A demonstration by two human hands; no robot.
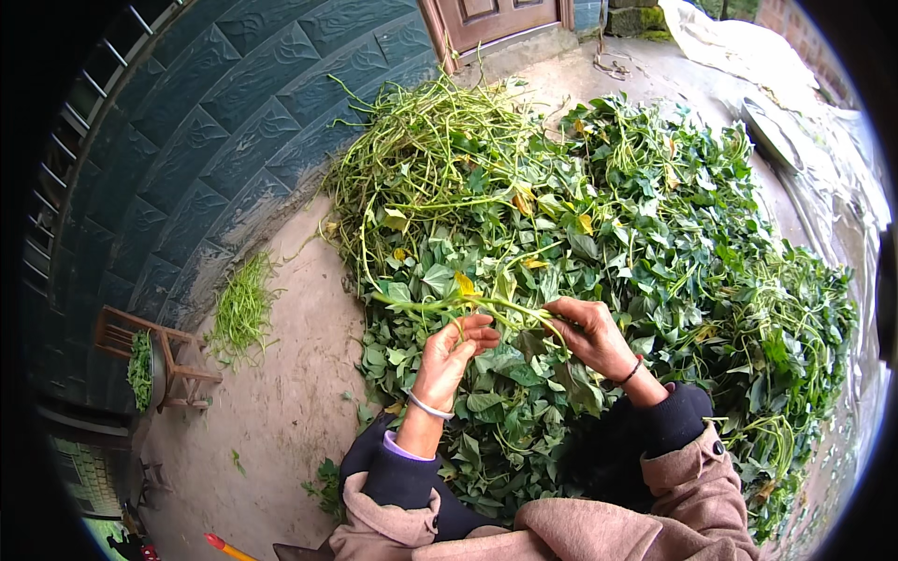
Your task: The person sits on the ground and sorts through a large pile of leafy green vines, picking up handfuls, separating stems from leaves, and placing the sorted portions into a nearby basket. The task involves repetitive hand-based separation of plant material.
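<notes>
My right hand point(595, 339) pinches the end of a green vine stem point(515, 306) between thumb and fingers. The stem stretches to the left above my left hand point(449, 354), its far end blurred. My left hand is half curled, palm up, with a thin green stalk point(460, 328) between thumb and fingers. A yellow leaf point(466, 285) shows just above the stem. Below both hands spreads a large heap of leafy green vines point(505, 414), which look like sweet potato vines.
Bare stems point(435, 133) are heaped at the back by a tiled wall point(231, 119). Cut stalks point(242, 308) lie on the concrete floor point(295, 393). At left, a wooden chair point(188, 372) bears a basin of greens point(140, 372). Plastic sheeting point(835, 189) lies at right.
</notes>
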